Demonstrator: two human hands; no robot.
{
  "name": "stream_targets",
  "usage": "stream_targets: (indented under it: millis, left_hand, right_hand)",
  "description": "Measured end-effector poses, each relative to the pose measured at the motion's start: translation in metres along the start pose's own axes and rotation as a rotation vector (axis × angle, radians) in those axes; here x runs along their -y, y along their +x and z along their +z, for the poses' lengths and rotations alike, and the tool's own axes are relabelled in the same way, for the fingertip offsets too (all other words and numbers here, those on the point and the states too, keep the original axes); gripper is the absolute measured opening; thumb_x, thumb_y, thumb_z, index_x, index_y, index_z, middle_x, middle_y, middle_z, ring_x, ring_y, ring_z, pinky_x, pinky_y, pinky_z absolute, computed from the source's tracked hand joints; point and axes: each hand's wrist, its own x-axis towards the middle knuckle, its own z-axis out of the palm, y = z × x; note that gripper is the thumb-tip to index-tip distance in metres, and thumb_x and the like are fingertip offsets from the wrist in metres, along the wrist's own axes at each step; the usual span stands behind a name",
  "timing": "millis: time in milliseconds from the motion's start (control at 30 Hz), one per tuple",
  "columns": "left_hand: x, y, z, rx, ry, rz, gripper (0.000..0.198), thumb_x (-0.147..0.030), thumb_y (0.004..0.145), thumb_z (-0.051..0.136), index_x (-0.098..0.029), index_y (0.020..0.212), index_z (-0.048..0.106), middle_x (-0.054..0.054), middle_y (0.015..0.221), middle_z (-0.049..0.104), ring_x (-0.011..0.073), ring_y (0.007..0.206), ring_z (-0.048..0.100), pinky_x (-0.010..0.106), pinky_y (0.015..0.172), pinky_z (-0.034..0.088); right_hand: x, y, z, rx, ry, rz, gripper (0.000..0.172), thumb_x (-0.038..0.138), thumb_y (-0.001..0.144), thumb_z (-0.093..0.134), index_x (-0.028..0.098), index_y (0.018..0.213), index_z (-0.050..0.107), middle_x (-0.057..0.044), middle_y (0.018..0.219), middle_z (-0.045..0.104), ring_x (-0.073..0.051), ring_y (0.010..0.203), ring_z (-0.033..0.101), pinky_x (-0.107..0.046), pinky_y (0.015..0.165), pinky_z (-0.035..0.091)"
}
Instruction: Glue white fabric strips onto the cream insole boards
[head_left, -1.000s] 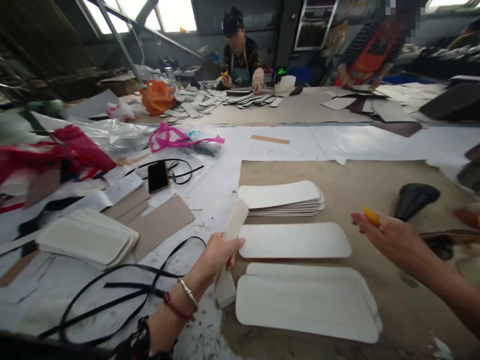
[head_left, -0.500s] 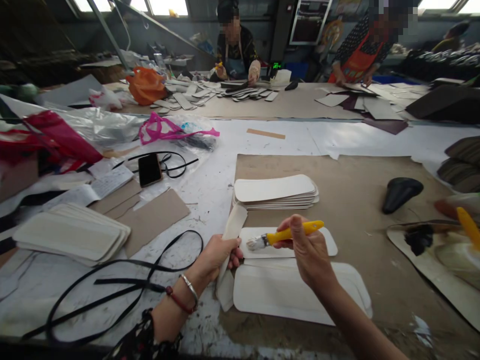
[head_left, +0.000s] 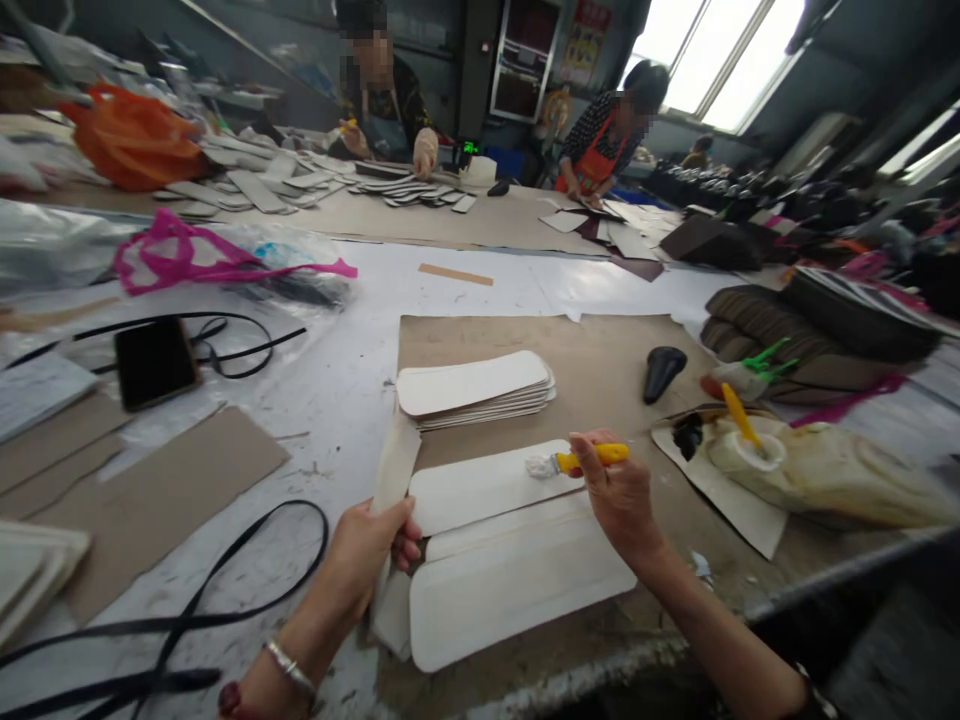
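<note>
My right hand (head_left: 619, 495) is closed round the yellow handle of a paintbrush (head_left: 555, 464); its whitened bristles touch a long white panel with rounded corners (head_left: 480, 487). A narrow off-white strip (head_left: 397, 462) is pinched in my left hand (head_left: 379, 545), at the panel's left end. Nearer me lie more rounded panels (head_left: 517, 595), partly overlapping. Beyond the brushed panel sits a neat stack of similar panels (head_left: 476, 385). All of these rest on a brown sheet (head_left: 600, 345).
To the right, a cut plastic jug (head_left: 832, 470) holds another yellow brush (head_left: 741, 415). A black rounded tool (head_left: 664, 373) stands near it. Left are a phone (head_left: 156, 363), a black cord (head_left: 247, 510) and brown card (head_left: 180, 510). Two people work at the far table (head_left: 360, 218).
The brush has moved right along the panel, from near its left end to past its middle. My left hand keeps hold of the strip. The view has turned right, showing the jug.
</note>
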Motion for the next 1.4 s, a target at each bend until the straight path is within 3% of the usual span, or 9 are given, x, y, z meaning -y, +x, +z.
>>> stream_targets:
  millis: [167,300,533,633,800,933,1133,1267,1400]
  left_hand:
    - [0.003,0.001,-0.002,0.003,-0.041,-0.013,0.029,-0.036,0.058,0.065,-0.012,0.046,0.056,0.004,0.039,0.056,0.0111,0.036,0.049,0.02,0.038,0.038]
    - [0.001,-0.002,0.0,-0.018,-0.039,-0.01,0.027,-0.03,0.064,0.063,-0.012,0.045,0.057,0.005,0.039,0.057,0.0113,0.036,0.049,0.021,0.039,0.039]
    - [-0.002,-0.002,-0.003,0.036,-0.001,-0.066,0.027,-0.026,0.071,0.058,-0.01,0.05,0.06,0.007,0.043,0.06,0.0104,0.037,0.05,0.019,0.042,0.042]
    - [-0.003,-0.001,-0.005,0.068,-0.024,-0.071,0.025,-0.029,0.066,0.061,-0.01,0.051,0.059,0.005,0.044,0.06,0.0099,0.039,0.051,0.019,0.042,0.041]
    - [-0.004,-0.003,-0.004,0.065,-0.01,-0.024,0.026,-0.025,0.069,0.056,-0.01,0.047,0.056,0.003,0.038,0.056,0.0085,0.035,0.048,0.017,0.038,0.036]
    - [-0.002,0.0,-0.002,0.042,-0.008,-0.023,0.03,-0.024,0.073,0.052,-0.01,0.046,0.055,0.005,0.037,0.055,0.0092,0.032,0.047,0.019,0.037,0.037]
    - [0.0,0.001,-0.002,0.033,-0.006,0.011,0.028,-0.024,0.072,0.053,-0.011,0.047,0.055,0.004,0.037,0.056,0.0099,0.033,0.047,0.02,0.037,0.038]
    - [0.001,0.0,-0.001,0.003,-0.023,0.019,0.025,-0.025,0.072,0.052,-0.013,0.05,0.053,0.003,0.038,0.055,0.0111,0.034,0.049,0.021,0.038,0.039]
    - [0.001,-0.002,0.001,-0.017,-0.039,0.02,0.024,-0.026,0.072,0.051,-0.013,0.052,0.052,0.003,0.039,0.056,0.0116,0.035,0.049,0.022,0.039,0.04]
  right_hand:
    - [-0.011,0.006,-0.021,-0.086,-0.241,-0.192,0.034,0.043,0.09,0.043,0.018,0.07,0.053,-0.003,0.068,0.053,-0.015,0.063,0.051,-0.028,0.064,0.04]
    - [0.003,-0.003,-0.012,-0.052,-0.269,-0.242,0.031,0.04,0.09,0.044,0.019,0.07,0.054,-0.004,0.068,0.053,-0.017,0.065,0.05,-0.029,0.064,0.039]
    - [0.079,-0.034,0.047,0.009,0.227,-0.142,0.027,0.033,0.091,0.044,0.019,0.069,0.052,-0.003,0.069,0.052,-0.015,0.069,0.05,-0.028,0.066,0.042]
    - [0.095,-0.039,0.063,0.038,0.41,-0.079,0.028,0.034,0.09,0.046,0.019,0.067,0.051,-0.002,0.068,0.052,-0.014,0.068,0.052,-0.027,0.065,0.043]
    - [0.074,-0.037,0.058,0.057,0.419,0.053,0.025,0.035,0.088,0.049,0.019,0.069,0.055,-0.001,0.069,0.052,-0.014,0.065,0.053,-0.027,0.064,0.045]
    - [0.068,-0.035,0.05,-0.007,0.323,0.007,0.022,0.033,0.087,0.051,0.019,0.07,0.054,-0.002,0.07,0.052,-0.014,0.065,0.053,-0.028,0.064,0.045]
    - [0.071,-0.041,0.06,0.056,0.304,-0.039,0.025,0.032,0.09,0.046,0.019,0.07,0.053,-0.001,0.069,0.051,-0.014,0.063,0.052,-0.028,0.064,0.045]
    - [0.033,-0.027,0.03,-0.066,0.025,-0.092,0.027,0.034,0.09,0.045,0.019,0.069,0.052,-0.002,0.068,0.051,-0.014,0.062,0.051,-0.028,0.063,0.041]
    - [0.002,-0.009,-0.006,-0.169,-0.215,-0.251,0.024,0.03,0.09,0.047,0.018,0.069,0.052,-0.002,0.064,0.052,-0.014,0.059,0.05,-0.027,0.061,0.039]
